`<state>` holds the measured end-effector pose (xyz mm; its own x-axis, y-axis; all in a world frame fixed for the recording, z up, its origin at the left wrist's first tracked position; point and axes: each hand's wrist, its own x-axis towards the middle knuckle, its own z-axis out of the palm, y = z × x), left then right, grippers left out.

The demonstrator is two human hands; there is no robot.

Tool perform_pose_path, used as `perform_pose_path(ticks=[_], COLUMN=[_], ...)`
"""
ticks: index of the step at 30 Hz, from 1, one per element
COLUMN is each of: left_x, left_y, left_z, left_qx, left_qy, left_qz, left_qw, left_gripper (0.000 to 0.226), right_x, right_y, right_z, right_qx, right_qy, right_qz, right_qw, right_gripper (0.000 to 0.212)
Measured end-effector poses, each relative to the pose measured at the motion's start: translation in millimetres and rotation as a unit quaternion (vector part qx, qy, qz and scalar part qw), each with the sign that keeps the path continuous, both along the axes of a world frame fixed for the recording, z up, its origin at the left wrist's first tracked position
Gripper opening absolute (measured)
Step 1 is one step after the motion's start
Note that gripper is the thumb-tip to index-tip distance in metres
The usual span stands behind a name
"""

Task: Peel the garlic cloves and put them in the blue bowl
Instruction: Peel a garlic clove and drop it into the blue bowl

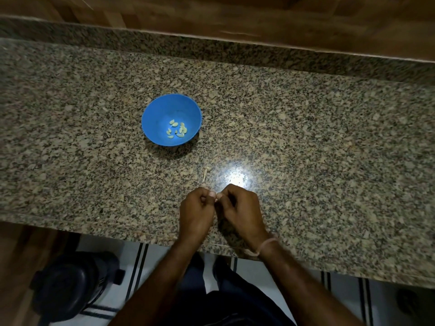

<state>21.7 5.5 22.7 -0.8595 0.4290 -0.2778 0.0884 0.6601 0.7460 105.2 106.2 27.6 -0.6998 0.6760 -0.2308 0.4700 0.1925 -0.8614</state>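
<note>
Head view of a speckled granite bench (329,137). The blue bowl (153,114) stands left of centre, well beyond the hands, and holds about ten peeled cloves (177,131) lying loose on its floor.

At the near edge, the left hand (196,208) and right hand (240,208) meet fingertip to fingertip. Both have their fingers curled into a pinch. The garlic clove being worked is judged to sit in that pinch; it is almost wholly hidden by the fingers.

A pale strip of garlic skin (204,174) lies on the bench just beyond the hands. A thread band (267,244) circles the right wrist.

Handling, as judged: a clove is light, firm and small, with dry, papery skin that tears easily. Once bared, its surface turns tacky and may cling to the fingers. It is best steadied by its flanks in one hand while the other lifts the skin from a tip, where the skin sits loose.
</note>
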Motion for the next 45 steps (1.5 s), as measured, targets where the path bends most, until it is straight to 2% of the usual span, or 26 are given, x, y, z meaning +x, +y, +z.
perform_pose_path(ticks=[2, 4, 5, 6, 8, 9, 10, 12, 15, 18, 21, 24, 29, 32, 34, 36, 38, 40, 41, 43, 45], left_x=[0.6, -1.4, -2.8, -3.2, -1.8, -1.1, -0.1, 0.9, -1.5, -1.5, -2.6, -3.0, -6.9, -12.9, -15.5, -16.3, -17.5, -16.7, -16.5, -16.6, -16.1], left_y=[-0.9, -0.8, -0.5, -0.6, -0.4, -1.2, -1.7, -2.4, -0.5, 1.2, 1.2, 1.1, -2.7, -5.5, -6.2, -6.2, -4.4, -1.8, -1.5, -2.0, -3.1], left_z=[4.6, 5.3, 4.6, 3.0, 0.1, -2.2, -4.1, -5.5, -7.2, -9.6, -13.1, -7.9, 1.7, 5.2, 7.9, 7.4, 4.2, 2.8, 1.8, -1.6, -5.0], left_qx=[-0.003, 0.018, 0.036, 0.044, 0.053, 0.056, 0.058, 0.071, 0.098, 0.098, 0.072, 0.078, 0.066, 0.035, 0.033, 0.053, 0.103, 0.169, 0.187, 0.19, 0.182], left_qy=[0.066, 0.076, 0.049, 0.017, -0.018, -0.019, -0.018, -0.026, -0.056, -0.061, -0.037, -0.012, 0.099, 0.155, 0.157, 0.095, -0.051, -0.202, -0.243, -0.261, -0.242], left_qz=[-0.027, -0.032, -0.023, -0.011, 0.001, 0.0, -0.004, -0.017, -0.034, -0.044, -0.05, -0.049, -0.095, -0.135, -0.144, -0.12, -0.067, 0.003, 0.035, 0.081, 0.092], left_qw=[0.997, 0.996, 0.998, 0.999, 0.998, 0.998, 0.998, 0.997, 0.993, 0.992, 0.995, 0.996, 0.988, 0.978, 0.976, 0.987, 0.991, 0.965, 0.951, 0.943, 0.949], left_gripper=[0.017, 0.016, 0.016, 0.016, 0.017, 0.018, 0.019, 0.022, 0.023, 0.022, 0.02, 0.02, 0.013, 0.008, 0.007, 0.008, 0.01, 0.013, 0.014, 0.011, 0.009], right_x=[-3.5, -5.8, -5.6, -4.5, -1.8, -1.3, -1.3, -2.3, -4.6, -6.8, -8.3, -8.6, -6.0, -4.3, -5.0, -5.0, -3.9, -2.7, -2.1, -0.5, 1.6], right_y=[1.9, 4.9, 5.7, 5.3, 3.1, 2.2, 1.3, 1.6, 3.6, 3.0, 4.4, 7.8, 9.1, 14.6, 17.5, 19.3, 19.5, 20.3, 20.8, 20.6, 20.7], right_z=[3.5, 11.4, 13.1, 11.1, 6.7, 4.8, 2.8, 2.4, 2.3, -0.3, -5.6, -9.9, -13.9, -14.2, -14.4, -16.4, -17.4, -18.7, -20.4, -25.0, -29.3], right_qx=[-0.148, -0.347, -0.365, -0.335, -0.19, -0.153, -0.156, -0.228, -0.373, -0.426, -0.443, -0.433, -0.419, -0.345, -0.284, -0.227, -0.202, -0.177, -0.152, -0.075, -0.008], right_qy=[0.021, 0.033, 0.029, 0.029, 0.015, 0.011, 0.013, 0.016, 0.022, 0.016, 0.016, 0.016, 0.045, 0.024, 0.009, 0.005, 0.017, 0.026, 0.03, 0.026, 0.014], right_qz=[-0.039, -0.075, -0.074, -0.063, -0.035, -0.031, -0.031, -0.047, -0.09, -0.109, -0.123, -0.124, -0.104, -0.054, -0.03, -0.009, 0.003, 0.009, 0.011, 0.025, 0.043], right_qw=[0.988, 0.934, 0.928, 0.94, 0.981, 0.988, 0.987, 0.972, 0.923, 0.898, 0.888, 0.893, 0.901, 0.937, 0.958, 0.974, 0.979, 0.984, 0.988, 0.997, 0.999], right_gripper=[0.029, 0.025, 0.024, 0.026, 0.033, 0.035, 0.035, 0.034, 0.028, 0.025, 0.021, 0.018, 0.016, 0.026, 0.032, 0.033, 0.032, 0.031, 0.029, 0.026, 0.016])
